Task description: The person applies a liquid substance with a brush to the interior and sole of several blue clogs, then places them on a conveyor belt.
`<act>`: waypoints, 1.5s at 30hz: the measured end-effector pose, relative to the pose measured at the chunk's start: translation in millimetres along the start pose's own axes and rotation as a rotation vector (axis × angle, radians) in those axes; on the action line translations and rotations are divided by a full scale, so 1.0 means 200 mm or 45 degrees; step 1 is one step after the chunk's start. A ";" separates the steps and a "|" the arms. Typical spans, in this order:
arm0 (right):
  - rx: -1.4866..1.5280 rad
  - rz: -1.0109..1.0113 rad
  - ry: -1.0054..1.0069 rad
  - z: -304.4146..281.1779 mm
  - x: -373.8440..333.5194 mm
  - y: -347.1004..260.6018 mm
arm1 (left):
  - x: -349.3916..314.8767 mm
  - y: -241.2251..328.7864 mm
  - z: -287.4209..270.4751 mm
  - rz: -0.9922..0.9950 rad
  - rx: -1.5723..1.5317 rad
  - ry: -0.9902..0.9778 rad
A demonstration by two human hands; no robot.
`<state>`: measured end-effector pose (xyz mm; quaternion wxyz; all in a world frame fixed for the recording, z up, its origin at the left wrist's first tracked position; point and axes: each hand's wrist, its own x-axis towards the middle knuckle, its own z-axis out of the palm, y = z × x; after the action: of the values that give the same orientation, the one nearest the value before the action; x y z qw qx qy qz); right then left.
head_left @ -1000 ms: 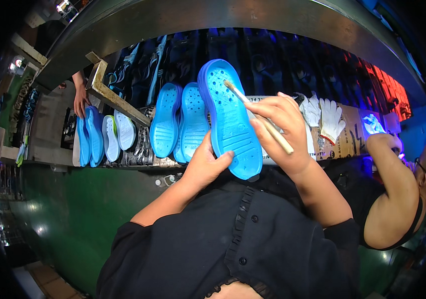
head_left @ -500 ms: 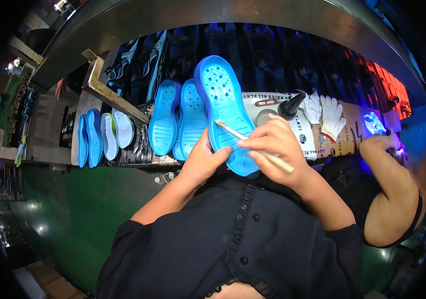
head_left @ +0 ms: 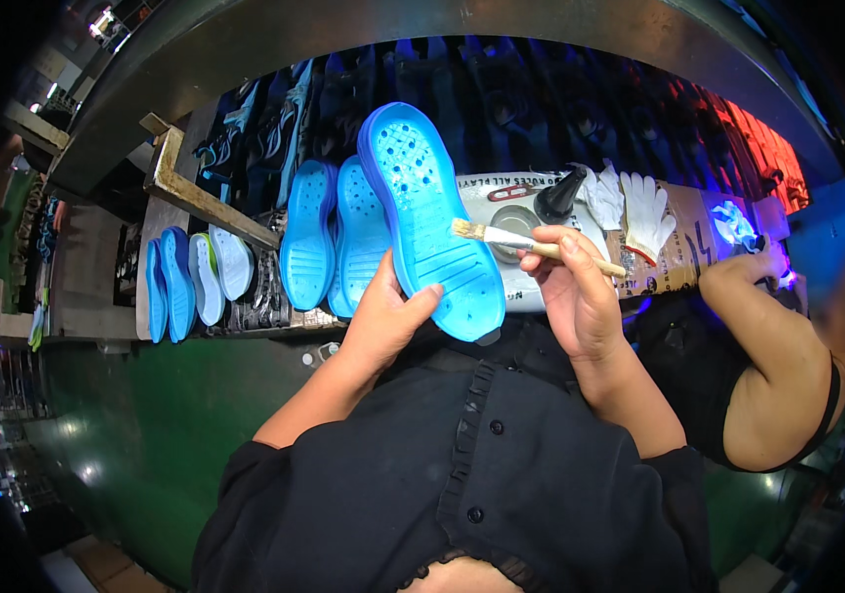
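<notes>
My left hand point(head_left: 391, 314) grips a blue shoe sole point(head_left: 438, 242) near its lower end, thumb pressed on its inner face. The sole has a purple-blue rim and small holes at its far end. My right hand point(head_left: 579, 296) is closed round the wooden handle of a brush point(head_left: 509, 241). Its pale bristles point left, above the sole's right edge; I cannot tell whether they touch it. Just left of the held sole, more blue soles point(head_left: 308, 237) lean at the bench edge. A round shallow dish point(head_left: 513, 225) sits behind the brush.
A black bottle point(head_left: 560, 196) and white gloves point(head_left: 646, 215) lie on the bench, right of the dish. Dark shoe uppers point(head_left: 516, 109) line the back. Smaller soles point(head_left: 207, 279) and a metal bracket point(head_left: 207, 203) are at left. Another person's arm point(head_left: 763, 346) is close at right.
My right hand has drawn the brush right, from the middle of the sole to its edge, and turned it flatter. The held sole has shifted slightly left in view, along with the surroundings.
</notes>
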<state>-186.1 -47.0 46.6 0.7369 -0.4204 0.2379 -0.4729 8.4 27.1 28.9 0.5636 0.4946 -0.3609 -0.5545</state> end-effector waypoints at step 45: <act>-1.361 -0.590 -0.364 -0.03 -0.04 -0.06 | 0.05 -0.07 -0.05 0.092 -0.142 0.118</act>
<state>-199.7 -44.8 52.3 0.3258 -0.8331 0.2433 -0.3749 14.8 20.4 12.4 0.6259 0.4743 -0.3206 -0.5296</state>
